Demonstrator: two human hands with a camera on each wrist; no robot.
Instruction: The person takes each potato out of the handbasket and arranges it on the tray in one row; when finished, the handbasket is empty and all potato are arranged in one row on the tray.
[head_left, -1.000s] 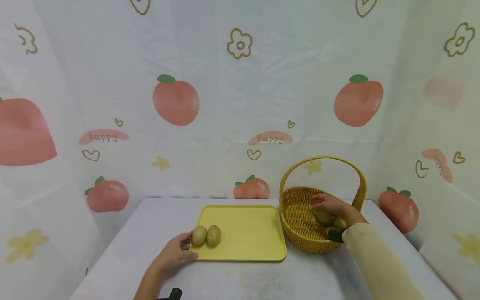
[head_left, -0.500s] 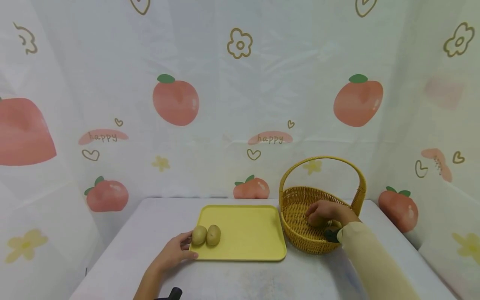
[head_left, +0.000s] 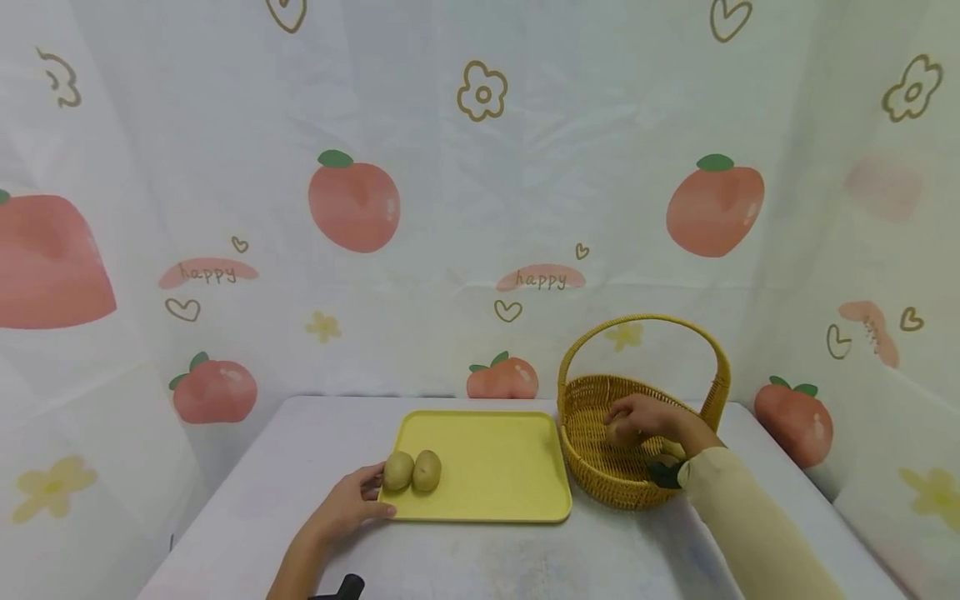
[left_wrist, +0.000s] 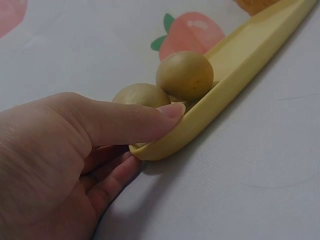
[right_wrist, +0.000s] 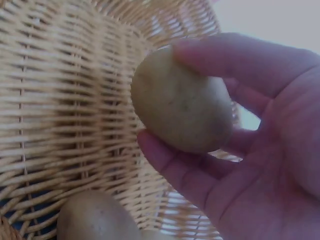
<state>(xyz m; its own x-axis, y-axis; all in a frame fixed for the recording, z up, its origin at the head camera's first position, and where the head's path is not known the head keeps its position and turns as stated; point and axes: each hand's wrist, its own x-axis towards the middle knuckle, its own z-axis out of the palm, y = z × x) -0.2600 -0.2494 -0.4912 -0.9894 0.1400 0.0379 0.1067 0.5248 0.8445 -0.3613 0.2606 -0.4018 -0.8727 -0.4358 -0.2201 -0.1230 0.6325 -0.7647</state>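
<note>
My right hand [head_left: 651, 417] is inside the wicker basket [head_left: 592, 433] and grips a potato [right_wrist: 180, 102] between thumb and fingers. Below it, another potato [right_wrist: 97, 217] lies against the basket's weave. At the near left corner of the yellow tray [head_left: 498, 467], my left hand [head_left: 347, 506] pinches the rim, thumb on top and fingers underneath. Two potatoes rest side by side on the tray near that hand, the left potato [head_left: 397, 472] partly behind the thumb in the left wrist view and the right potato [head_left: 427, 472] in fuller sight.
The basket's tall arched handle [head_left: 645, 317] rises over the right forearm. Basket and tray stand close together on a white-covered table [head_left: 480, 558]. Behind them hangs a white fruit-printed cloth [head_left: 465, 200].
My right hand has gone down onto the potatoes in the basket, closed round one and come up slightly to the left with it. The left hand and the tray stay put.
</note>
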